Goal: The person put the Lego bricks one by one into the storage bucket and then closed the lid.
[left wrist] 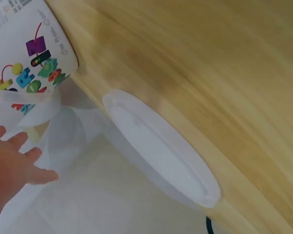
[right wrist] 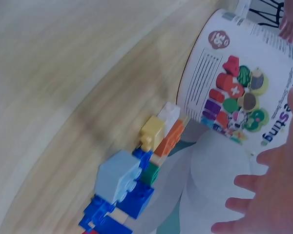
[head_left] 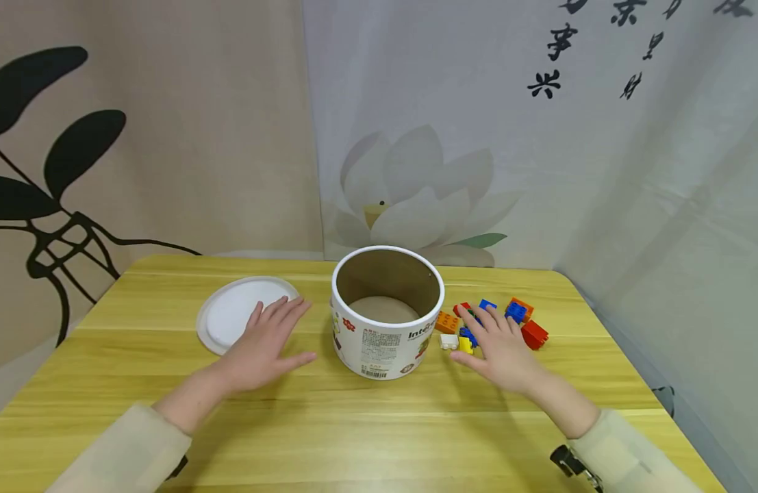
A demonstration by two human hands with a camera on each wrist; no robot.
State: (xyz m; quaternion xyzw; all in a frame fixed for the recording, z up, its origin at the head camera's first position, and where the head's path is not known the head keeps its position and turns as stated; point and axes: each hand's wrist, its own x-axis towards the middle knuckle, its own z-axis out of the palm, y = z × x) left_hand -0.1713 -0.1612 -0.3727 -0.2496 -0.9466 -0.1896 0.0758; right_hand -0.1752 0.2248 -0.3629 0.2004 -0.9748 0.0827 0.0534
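An upright white cardboard bucket (head_left: 352, 346) with printed sides stands between the hands, its top uncovered and its inside empty. My left hand (head_left: 261, 352), fingers spread, is on its left and overlaps the edge of a round white lid (head_left: 221, 316) lying on the table. On the bucket's other side, my right hand (head_left: 504, 355) hovers with spread fingers over a small group of toy building bricks, holding nothing. Among them are an orange brick (head_left: 446, 322), a white brick (head_left: 449, 342), a yellow brick (head_left: 465, 345) and a red brick (head_left: 535, 335). A light blue brick (right wrist: 115, 175) shows in the right wrist view.
The wooden table (head_left: 354, 438) ends at a back edge just behind the bucket and lid. Beyond it hangs a pale curtain (head_left: 415, 82) printed with a lotus, leaves and characters. Another curtain runs along the right side.
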